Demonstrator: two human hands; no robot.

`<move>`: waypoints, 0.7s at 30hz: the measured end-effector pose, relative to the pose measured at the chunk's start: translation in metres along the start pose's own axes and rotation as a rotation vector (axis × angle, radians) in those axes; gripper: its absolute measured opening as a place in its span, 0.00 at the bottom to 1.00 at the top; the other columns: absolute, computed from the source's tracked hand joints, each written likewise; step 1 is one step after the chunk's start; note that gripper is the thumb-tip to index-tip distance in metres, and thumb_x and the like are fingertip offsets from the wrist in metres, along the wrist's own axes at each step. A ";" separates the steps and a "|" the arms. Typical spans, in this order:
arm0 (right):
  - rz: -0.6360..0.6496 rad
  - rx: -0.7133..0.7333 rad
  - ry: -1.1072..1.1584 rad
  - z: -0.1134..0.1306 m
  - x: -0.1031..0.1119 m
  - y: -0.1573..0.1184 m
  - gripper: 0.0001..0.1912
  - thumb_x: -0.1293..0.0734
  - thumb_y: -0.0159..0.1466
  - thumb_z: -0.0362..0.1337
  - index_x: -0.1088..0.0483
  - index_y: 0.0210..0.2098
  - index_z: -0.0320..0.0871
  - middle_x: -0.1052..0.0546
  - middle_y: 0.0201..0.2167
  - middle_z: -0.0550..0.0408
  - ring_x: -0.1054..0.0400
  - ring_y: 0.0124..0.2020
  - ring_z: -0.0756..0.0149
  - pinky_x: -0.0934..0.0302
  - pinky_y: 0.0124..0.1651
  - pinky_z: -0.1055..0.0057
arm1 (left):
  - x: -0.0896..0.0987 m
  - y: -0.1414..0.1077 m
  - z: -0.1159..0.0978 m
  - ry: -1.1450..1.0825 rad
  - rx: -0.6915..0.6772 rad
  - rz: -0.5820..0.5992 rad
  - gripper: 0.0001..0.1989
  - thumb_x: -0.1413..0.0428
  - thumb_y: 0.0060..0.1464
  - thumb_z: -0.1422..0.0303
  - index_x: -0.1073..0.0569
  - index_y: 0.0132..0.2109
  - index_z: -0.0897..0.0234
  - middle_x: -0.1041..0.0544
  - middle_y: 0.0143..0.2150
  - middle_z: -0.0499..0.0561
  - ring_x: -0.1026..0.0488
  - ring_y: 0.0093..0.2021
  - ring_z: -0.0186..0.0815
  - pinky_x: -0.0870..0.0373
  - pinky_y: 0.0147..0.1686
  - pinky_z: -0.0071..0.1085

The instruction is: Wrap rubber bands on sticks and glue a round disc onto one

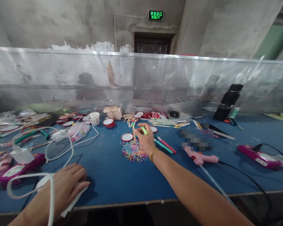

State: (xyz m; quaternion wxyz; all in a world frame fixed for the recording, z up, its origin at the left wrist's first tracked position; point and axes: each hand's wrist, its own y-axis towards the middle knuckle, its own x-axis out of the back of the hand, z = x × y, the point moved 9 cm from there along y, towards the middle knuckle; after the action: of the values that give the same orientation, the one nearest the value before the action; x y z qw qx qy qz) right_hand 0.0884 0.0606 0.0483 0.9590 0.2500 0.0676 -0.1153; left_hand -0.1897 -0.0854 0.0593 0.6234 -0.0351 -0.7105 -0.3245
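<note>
Probable marker (pixel 144 130) well inside table edge (pixel 122 204)

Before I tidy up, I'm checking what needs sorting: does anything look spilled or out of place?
Yes: the colourful bands lie in a loose, tangled heap directly on the blue table, so they look spilled. A white cable loops untidily near the left hand.

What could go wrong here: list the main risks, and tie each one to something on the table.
1. The white cable loops across the left wrist, so lifting the left hand might snag it.
2. The same cable runs close to the paper cup; a tug could perhaps tip it.
3. The pink glue gun lies beside the right arm; if hot, it might burn. Its heat can't be seen.
</note>
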 end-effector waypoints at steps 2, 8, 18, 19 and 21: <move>-0.003 0.003 0.010 0.000 0.000 0.000 0.14 0.33 0.53 0.39 0.37 0.38 0.45 0.28 0.24 0.63 0.32 0.27 0.69 0.37 0.35 0.71 | -0.012 0.001 -0.004 -0.002 0.009 0.089 0.13 0.50 0.58 0.59 0.26 0.30 0.58 0.26 0.31 0.49 0.29 0.33 0.37 0.34 0.36 0.32; 0.020 0.016 0.002 0.000 -0.004 -0.001 0.13 0.33 0.53 0.39 0.36 0.37 0.44 0.28 0.25 0.62 0.32 0.27 0.69 0.37 0.34 0.72 | -0.030 0.012 -0.039 -0.042 0.083 0.119 0.15 0.54 0.61 0.60 0.26 0.34 0.58 0.25 0.34 0.49 0.28 0.37 0.38 0.35 0.39 0.34; 0.033 -0.035 0.039 -0.007 -0.007 -0.001 0.14 0.33 0.52 0.38 0.36 0.37 0.45 0.30 0.23 0.64 0.35 0.25 0.70 0.38 0.31 0.73 | -0.003 0.090 -0.102 -0.053 0.016 0.007 0.16 0.58 0.63 0.63 0.26 0.43 0.59 0.24 0.40 0.53 0.29 0.43 0.40 0.37 0.46 0.37; 0.038 -0.039 0.050 -0.008 -0.008 -0.002 0.14 0.33 0.52 0.38 0.37 0.37 0.45 0.31 0.22 0.64 0.35 0.25 0.70 0.38 0.30 0.73 | -0.003 0.106 -0.101 -0.075 0.022 0.006 0.16 0.58 0.62 0.64 0.26 0.42 0.60 0.24 0.40 0.54 0.28 0.43 0.40 0.37 0.45 0.36; 0.040 -0.038 0.059 -0.009 -0.008 -0.002 0.15 0.32 0.52 0.38 0.37 0.38 0.45 0.30 0.22 0.64 0.35 0.25 0.70 0.38 0.30 0.73 | -0.006 0.138 -0.088 -0.100 0.099 0.000 0.16 0.58 0.61 0.66 0.26 0.41 0.62 0.23 0.40 0.56 0.28 0.42 0.40 0.36 0.43 0.34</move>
State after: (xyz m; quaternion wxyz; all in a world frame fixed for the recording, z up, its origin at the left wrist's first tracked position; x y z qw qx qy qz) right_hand 0.0793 0.0650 0.0412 0.9633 0.2362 0.0929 -0.0874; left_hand -0.0495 -0.0188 0.1127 0.5882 -0.0202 -0.7558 -0.2868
